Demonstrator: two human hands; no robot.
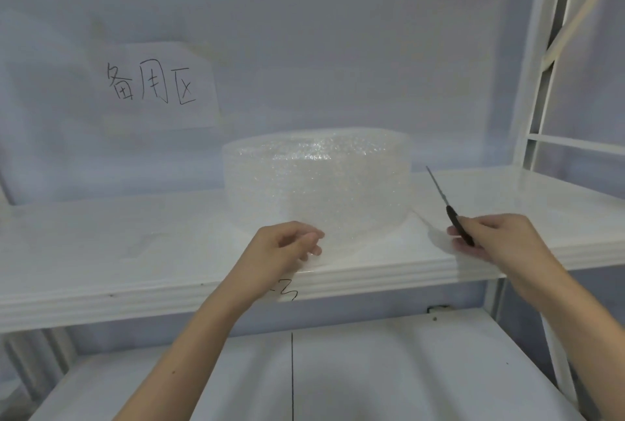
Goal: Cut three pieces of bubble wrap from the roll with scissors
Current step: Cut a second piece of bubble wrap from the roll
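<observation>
A wide roll of clear bubble wrap point(316, 180) stands on the white shelf point(101, 244), near its middle. Its loose end hangs forward toward the shelf's front edge. My left hand point(287, 251) is at the roll's lower front, fingers curled and pinching the loose sheet. My right hand point(497, 238) is to the right of the roll and grips the black handles of the scissors point(443, 199). Their blades are closed and point up and away to the left, apart from the wrap.
A paper sign point(152, 85) with handwritten characters hangs on the back wall. White rack uprights point(531, 109) rise at the right. A lower white surface point(372, 376) with a black line lies below the shelf.
</observation>
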